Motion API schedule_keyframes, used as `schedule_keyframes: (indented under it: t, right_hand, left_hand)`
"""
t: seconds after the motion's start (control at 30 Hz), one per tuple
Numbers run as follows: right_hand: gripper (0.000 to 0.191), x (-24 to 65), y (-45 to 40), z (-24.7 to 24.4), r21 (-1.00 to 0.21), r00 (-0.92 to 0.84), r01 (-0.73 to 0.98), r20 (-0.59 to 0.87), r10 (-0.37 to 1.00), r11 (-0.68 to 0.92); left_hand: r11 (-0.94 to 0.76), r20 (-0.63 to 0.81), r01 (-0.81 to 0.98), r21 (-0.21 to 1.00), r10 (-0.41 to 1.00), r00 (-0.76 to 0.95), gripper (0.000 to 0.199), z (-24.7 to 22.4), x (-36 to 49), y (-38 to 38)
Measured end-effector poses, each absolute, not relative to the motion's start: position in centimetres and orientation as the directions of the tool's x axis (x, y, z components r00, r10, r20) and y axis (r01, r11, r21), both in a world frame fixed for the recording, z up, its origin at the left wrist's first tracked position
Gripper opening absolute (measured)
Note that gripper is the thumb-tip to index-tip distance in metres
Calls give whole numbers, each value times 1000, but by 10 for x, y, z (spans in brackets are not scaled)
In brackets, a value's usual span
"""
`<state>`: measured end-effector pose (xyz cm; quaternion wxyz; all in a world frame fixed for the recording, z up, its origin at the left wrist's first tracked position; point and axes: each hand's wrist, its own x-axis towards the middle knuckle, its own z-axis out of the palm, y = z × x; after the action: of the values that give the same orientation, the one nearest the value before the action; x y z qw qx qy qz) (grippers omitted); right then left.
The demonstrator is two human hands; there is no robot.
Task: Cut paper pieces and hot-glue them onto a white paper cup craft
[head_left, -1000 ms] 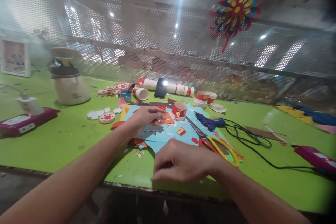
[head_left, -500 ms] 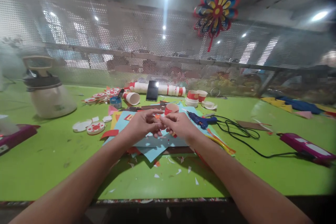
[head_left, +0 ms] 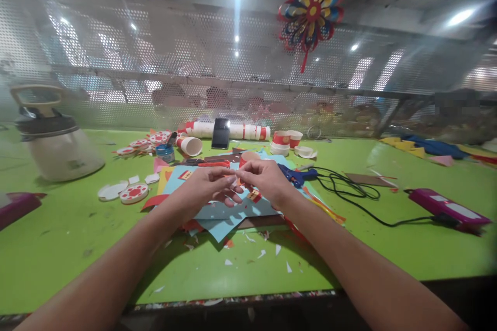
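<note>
Over a pile of light blue paper sheets [head_left: 221, 225], my left hand [head_left: 207, 186] has its thumb and forefinger brought together, the other fingers loosely curled. My right hand [head_left: 264, 178] pinches close beside those fingertips. Whatever lies between the fingers is too small and blurred to name. Just below my right hand is a small red-and-yellow paper piece [head_left: 254, 195]. Behind the hands a paper cup piece [head_left: 249, 158] shows in part. Another small red-and-yellow piece [head_left: 185, 175] rests on the sheets by my left hand.
To the right are a blue glue gun [head_left: 297, 176], its black cable [head_left: 349, 191] and a purple power strip [head_left: 446, 209]. Decorated discs [head_left: 134, 193] lie left, near a big jug [head_left: 62, 150]. A phone [head_left: 221, 133] leans on a long paper-cup tube [head_left: 248, 132] at the back.
The view has shifted slightly, so the table things sit further left. My fingertips stay close together, and the red-and-yellow piece below my right hand shows more fully.
</note>
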<state>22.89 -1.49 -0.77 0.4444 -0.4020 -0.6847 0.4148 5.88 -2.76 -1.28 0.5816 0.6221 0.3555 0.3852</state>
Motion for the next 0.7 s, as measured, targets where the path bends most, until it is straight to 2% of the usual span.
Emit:
schedule_keyframes:
  t: [0.17,0.5,0.7]
  right_hand:
    - [20,230,-14,-6,-938,-286,157,257,923,309]
    - [20,229,-14,-9,-944,-294,125,260,920,306]
    - [22,228,-13,-13,-971,-255,10,230,939,240]
  left_hand:
    - [84,-64,-21,996,877,476,26,-14,55,-27]
    - [174,-75,-143,974,850,522,16,-16,56,-24]
    - [235,-73,-262,936,857,510,18,-18,60,-26]
